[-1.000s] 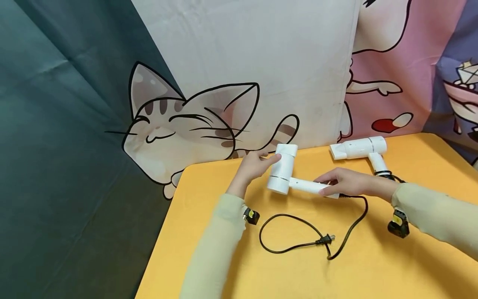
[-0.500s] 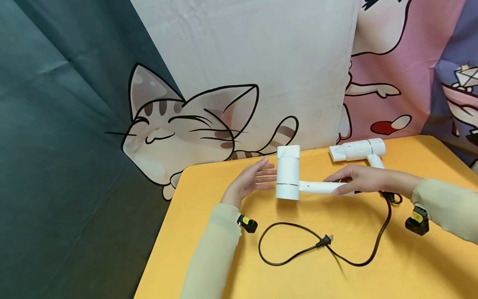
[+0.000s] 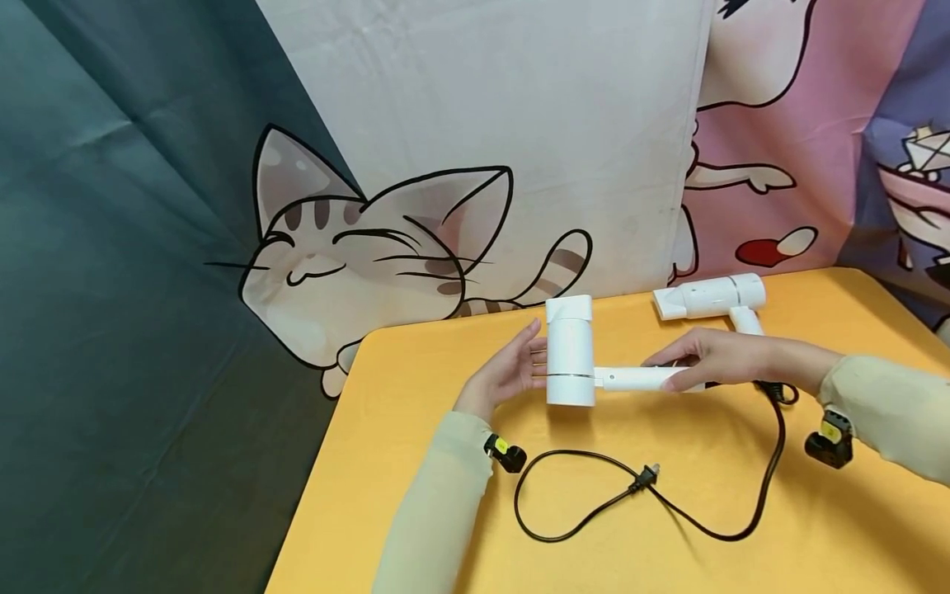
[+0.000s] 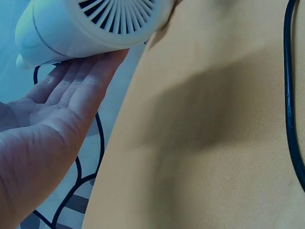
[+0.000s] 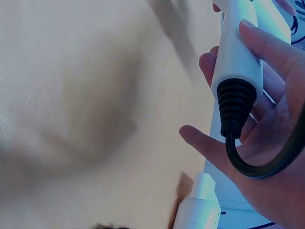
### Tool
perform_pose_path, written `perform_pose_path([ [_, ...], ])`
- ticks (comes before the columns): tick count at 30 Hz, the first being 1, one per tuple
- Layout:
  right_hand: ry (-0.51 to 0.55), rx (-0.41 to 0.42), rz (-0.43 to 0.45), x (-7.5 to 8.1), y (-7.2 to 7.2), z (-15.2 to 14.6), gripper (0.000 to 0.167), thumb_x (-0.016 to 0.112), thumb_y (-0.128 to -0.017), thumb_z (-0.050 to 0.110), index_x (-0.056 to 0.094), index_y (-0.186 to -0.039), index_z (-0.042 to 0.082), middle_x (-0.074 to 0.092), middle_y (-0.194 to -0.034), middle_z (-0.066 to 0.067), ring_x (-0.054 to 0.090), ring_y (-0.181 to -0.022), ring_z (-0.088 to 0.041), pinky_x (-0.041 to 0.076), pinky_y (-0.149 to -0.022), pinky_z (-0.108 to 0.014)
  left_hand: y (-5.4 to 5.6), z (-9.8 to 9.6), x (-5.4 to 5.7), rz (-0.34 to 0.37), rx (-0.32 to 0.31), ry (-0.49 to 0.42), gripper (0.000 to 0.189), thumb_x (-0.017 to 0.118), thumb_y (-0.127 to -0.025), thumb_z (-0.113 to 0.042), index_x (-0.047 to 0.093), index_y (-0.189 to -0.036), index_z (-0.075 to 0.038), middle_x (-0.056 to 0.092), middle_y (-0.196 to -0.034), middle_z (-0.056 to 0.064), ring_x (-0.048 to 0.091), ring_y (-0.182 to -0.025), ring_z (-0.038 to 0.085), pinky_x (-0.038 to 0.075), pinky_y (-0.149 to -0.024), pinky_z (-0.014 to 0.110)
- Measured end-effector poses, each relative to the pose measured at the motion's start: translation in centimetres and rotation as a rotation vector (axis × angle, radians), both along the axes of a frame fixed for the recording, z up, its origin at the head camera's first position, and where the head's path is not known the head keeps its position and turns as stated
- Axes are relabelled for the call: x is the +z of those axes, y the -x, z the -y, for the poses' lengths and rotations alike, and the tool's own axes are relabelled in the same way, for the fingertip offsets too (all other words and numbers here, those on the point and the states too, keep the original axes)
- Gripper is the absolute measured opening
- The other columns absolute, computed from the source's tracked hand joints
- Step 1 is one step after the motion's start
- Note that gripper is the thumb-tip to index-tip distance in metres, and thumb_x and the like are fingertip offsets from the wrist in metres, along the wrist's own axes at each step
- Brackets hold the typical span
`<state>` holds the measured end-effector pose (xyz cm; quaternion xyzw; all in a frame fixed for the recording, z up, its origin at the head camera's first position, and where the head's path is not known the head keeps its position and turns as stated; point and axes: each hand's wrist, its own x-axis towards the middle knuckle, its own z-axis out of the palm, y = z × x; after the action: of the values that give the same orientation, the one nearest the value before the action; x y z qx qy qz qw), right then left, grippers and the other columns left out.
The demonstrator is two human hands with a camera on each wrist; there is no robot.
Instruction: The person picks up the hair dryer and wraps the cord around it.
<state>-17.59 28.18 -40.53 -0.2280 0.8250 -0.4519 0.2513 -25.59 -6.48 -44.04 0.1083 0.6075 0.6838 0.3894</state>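
Above the table, a white hair dryer [image 3: 570,351] is held with its barrel across and its flat nozzle toward the backdrop. My right hand [image 3: 716,359] grips its handle [image 5: 236,52], thumb on one side and fingers round the other. The little finger stands out, away from the handle. My left hand [image 3: 508,371] lies at the barrel's left side with straight fingers; their tips go behind the barrel and are hidden in the head view. In the left wrist view those fingers [image 4: 78,83] reach the barrel next to the slotted grille [image 4: 119,14].
A second white hair dryer [image 3: 712,297] lies at the table's back right, its cord bundled by the handle. The held dryer's black cord [image 3: 552,540] loops over the yellow table [image 3: 631,569], with its plug [image 3: 644,478] in the middle. A cartoon backdrop [image 3: 594,124] hangs behind.
The left hand has let go of the barrel, and its fingers have straightened beside it. The right hand moved right with the dryer, whose barrel straightened. The cord loop slid and widened toward the front.
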Motion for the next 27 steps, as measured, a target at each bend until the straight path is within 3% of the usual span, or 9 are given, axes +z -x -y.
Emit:
perform_pose_path([
  [5,0.004,0.009,0.023,-0.2,0.2,-0.1,0.044,0.078,-0.098,0.014,0.07,-0.14,0.001,0.075,-0.121,-0.007,0.062,-0.096,-0.008,0.053,-0.082,-0.023,-0.3,-0.4,-0.2,-0.025,0.017,0.016,0.081,0.04,-0.109,-0.057,0.035,-0.161,0.004,0.055,-0.149,0.026,0.062,-0.123,0.031,0.054,-0.105,0.043],
  [9,-0.003,0.005,0.054,-0.4,0.5,-0.3,0.045,0.078,-0.098,0.014,0.069,-0.14,0.001,0.075,-0.121,-0.008,0.062,-0.096,-0.009,0.053,-0.082,-0.024,-0.6,-0.9,-0.1,-0.05,0.052,0.059,0.065,0.051,-0.111,-0.043,0.046,-0.155,0.004,0.065,-0.136,0.02,0.068,-0.111,0.025,0.058,-0.098,0.04],
  [13,-0.009,-0.007,0.072,-0.3,0.6,-0.2,0.046,0.079,-0.097,0.014,0.069,-0.14,0.001,0.075,-0.121,-0.009,0.063,-0.095,-0.01,0.053,-0.081,-0.024,-0.9,-1.5,0.2,-0.077,0.102,0.118,0.058,0.066,-0.107,-0.034,0.054,-0.151,0.002,0.071,-0.128,0.015,0.073,-0.109,0.026,0.061,-0.095,0.042],
  [17,-0.02,-0.024,0.084,-0.1,0.8,0.1,0.048,0.081,-0.096,0.016,0.07,-0.14,0.001,0.075,-0.121,-0.009,0.063,-0.095,-0.01,0.053,-0.081,-0.024,-1.3,-1.6,0.6,-0.092,0.149,0.142,0.058,0.073,-0.103,-0.029,0.056,-0.151,0.0,0.073,-0.127,0.015,0.074,-0.11,0.029,0.062,-0.094,0.044],
  [22,-0.07,-0.04,0.006,0.4,1.1,0.2,0.045,0.08,-0.097,0.021,0.071,-0.138,0.004,0.075,-0.117,-0.005,0.065,-0.098,-0.01,0.054,-0.085,-0.025,-1.5,-1.0,0.5,-0.103,0.221,0.12,0.056,0.075,-0.102,-0.027,0.059,-0.148,0.001,0.074,-0.126,0.016,0.075,-0.105,0.027,0.063,-0.092,0.043],
  [24,-0.075,-0.067,0.006,0.6,1.1,-0.1,0.048,0.077,-0.1,0.023,0.067,-0.141,0.001,0.073,-0.117,-0.005,0.065,-0.098,-0.011,0.057,-0.085,-0.027,-1.4,-0.7,0.5,-0.107,0.246,0.109,0.055,0.076,-0.101,-0.026,0.061,-0.146,0.001,0.074,-0.126,0.017,0.075,-0.103,0.026,0.064,-0.091,0.043],
  [27,-0.024,-0.126,0.077,0.6,0.6,-1.0,0.058,0.069,-0.106,0.023,0.051,-0.152,-0.006,0.069,-0.121,-0.012,0.069,-0.103,-0.02,0.062,-0.087,-0.034,-1.5,0.0,0.7,-0.12,0.275,0.107,0.052,0.076,-0.1,-0.026,0.063,-0.144,0.001,0.074,-0.125,0.017,0.075,-0.102,0.025,0.064,-0.09,0.042],
])
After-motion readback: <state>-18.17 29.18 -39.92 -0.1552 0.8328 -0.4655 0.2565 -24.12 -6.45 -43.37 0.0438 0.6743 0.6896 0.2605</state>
